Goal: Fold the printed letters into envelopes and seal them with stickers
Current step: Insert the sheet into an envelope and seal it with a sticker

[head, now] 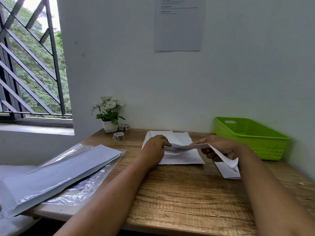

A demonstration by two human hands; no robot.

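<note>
From my remote seat I take the stack of printed letters [180, 158], lying flat on the wooden desk [179, 193], as my reference. Just above that stack both hands hold one letter [188, 147] clear of it, nearly level and edge-on to the camera. The left hand [155, 148] has its fingers curled, pinching the sheet's left end right over the stack. The right hand [219, 149] grips the right end, fingers curled under it and thumb on top, just off the stack's right edge. The right part of the sheet is bent and hangs down past that hand. Beneath it, to the right of the stack, a white piece of paper [229, 173] rests on the desk; I cannot tell whether it is an envelope or a folded sheet. Farther right of the stack stands a green plastic basket [250, 138] against the wall. Well to the left of the stack, a bundle of envelopes in a clear plastic wrapper [56, 174] lies over the desk's corner. Behind and left of the stack sit two sticker rolls [118, 136] and a small potted plant [109, 114].
</note>
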